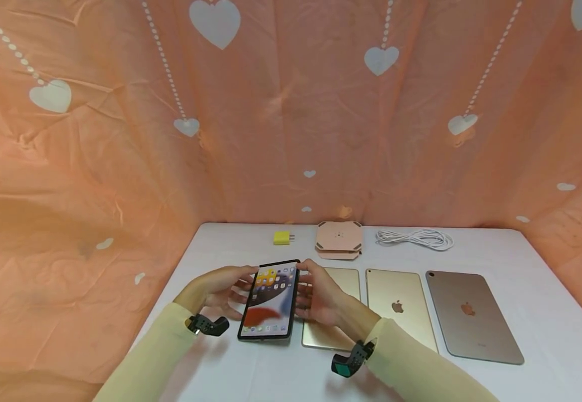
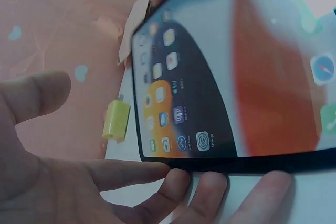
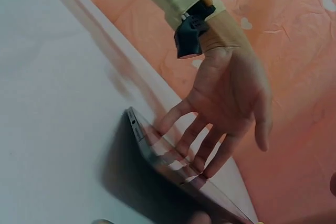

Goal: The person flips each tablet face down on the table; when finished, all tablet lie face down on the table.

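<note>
A black-edged tablet (image 1: 270,301) with its screen lit tilts up from the white table. At its left long edge, the fingertips of my left hand (image 1: 223,287) touch the frame with the fingers stretched out; in the left wrist view its thumb (image 2: 39,95) stands apart from the tablet. My right hand (image 1: 323,296) holds the opposite edge, thumb by the upper right corner and fingers along the side. The right wrist view shows mostly the tablet's thin edge (image 3: 149,153), and only bits of right fingertips at the bottom.
Under my right forearm lies a gold tablet (image 1: 343,274), then a second gold tablet (image 1: 399,293) and a grey tablet (image 1: 474,326) to the right, backs up. Along the back are a yellow charger plug (image 1: 281,238), a pink folding stand (image 1: 338,237) and a coiled white cable (image 1: 421,239).
</note>
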A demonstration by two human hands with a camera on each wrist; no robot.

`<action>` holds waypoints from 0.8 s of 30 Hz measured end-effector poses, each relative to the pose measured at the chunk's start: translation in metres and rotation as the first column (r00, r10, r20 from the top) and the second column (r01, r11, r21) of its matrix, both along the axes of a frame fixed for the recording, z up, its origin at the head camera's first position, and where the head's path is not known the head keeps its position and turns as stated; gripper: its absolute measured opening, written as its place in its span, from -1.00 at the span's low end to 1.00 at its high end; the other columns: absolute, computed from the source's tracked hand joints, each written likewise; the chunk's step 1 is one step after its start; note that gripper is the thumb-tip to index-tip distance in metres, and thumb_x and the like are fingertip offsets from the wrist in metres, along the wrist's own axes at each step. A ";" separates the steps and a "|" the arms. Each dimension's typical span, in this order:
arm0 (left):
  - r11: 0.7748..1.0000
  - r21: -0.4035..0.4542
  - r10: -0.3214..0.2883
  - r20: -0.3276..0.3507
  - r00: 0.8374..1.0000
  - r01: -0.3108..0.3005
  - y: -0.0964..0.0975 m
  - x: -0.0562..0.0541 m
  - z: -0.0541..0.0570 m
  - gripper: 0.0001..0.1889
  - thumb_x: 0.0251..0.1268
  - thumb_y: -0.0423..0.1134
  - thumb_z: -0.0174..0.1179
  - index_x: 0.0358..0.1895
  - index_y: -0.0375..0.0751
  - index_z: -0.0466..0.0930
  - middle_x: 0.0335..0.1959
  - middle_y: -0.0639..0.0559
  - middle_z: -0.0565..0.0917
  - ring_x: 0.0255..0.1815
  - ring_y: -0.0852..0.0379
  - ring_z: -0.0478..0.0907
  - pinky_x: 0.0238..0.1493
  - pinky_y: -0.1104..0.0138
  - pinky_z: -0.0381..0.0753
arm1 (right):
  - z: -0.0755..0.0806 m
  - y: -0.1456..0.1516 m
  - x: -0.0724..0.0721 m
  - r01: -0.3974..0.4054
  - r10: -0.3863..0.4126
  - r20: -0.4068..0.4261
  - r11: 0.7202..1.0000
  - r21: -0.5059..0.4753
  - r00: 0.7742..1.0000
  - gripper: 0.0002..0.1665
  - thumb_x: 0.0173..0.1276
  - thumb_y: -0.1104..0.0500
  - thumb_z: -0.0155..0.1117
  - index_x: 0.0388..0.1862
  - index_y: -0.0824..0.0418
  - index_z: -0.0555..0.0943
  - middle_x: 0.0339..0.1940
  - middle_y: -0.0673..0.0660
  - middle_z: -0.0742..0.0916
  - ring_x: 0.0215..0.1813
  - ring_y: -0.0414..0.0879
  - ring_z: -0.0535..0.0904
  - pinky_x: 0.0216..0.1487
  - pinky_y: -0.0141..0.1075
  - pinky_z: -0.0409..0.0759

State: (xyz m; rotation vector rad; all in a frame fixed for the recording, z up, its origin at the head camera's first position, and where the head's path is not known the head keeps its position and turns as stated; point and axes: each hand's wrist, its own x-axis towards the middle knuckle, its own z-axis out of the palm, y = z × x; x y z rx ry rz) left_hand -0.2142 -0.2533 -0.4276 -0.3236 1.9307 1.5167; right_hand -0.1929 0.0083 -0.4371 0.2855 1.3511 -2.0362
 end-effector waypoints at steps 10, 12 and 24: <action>0.994 0.103 -0.041 -0.006 0.999 0.042 0.024 0.002 0.005 -0.22 0.67 0.18 0.06 0.55 -0.49 0.27 0.49 -0.43 0.39 0.36 -0.41 0.53 0.09 -0.40 0.75 | 0.018 0.026 0.004 -0.051 0.049 -0.028 0.994 -0.093 0.998 -0.09 0.60 -0.24 -0.04 0.70 0.24 0.11 0.47 0.36 0.41 0.32 0.23 0.49 0.48 0.23 0.49; 0.990 0.137 -0.027 -0.022 0.999 0.029 0.031 0.004 0.011 -0.19 0.68 0.15 0.04 0.62 -0.48 0.18 0.58 -0.49 0.30 0.47 -0.50 0.46 0.17 -0.43 0.70 | 0.023 0.031 0.006 -0.054 0.051 -0.041 0.994 -0.091 0.998 -0.07 0.61 -0.26 -0.05 0.72 0.25 0.10 0.51 0.39 0.39 0.35 0.25 0.49 0.54 0.28 0.46; 0.938 0.313 -0.117 -0.124 0.985 0.150 0.080 0.013 0.075 -0.19 0.71 0.13 -0.06 0.67 -0.48 0.09 0.66 -0.42 0.20 0.57 -0.49 0.31 0.33 -0.40 0.63 | 0.052 0.029 0.009 -0.105 0.096 -0.140 0.993 -0.059 0.985 0.05 0.61 -0.30 -0.11 0.79 0.33 -0.02 0.70 0.52 0.17 0.70 0.52 0.18 0.68 0.36 0.28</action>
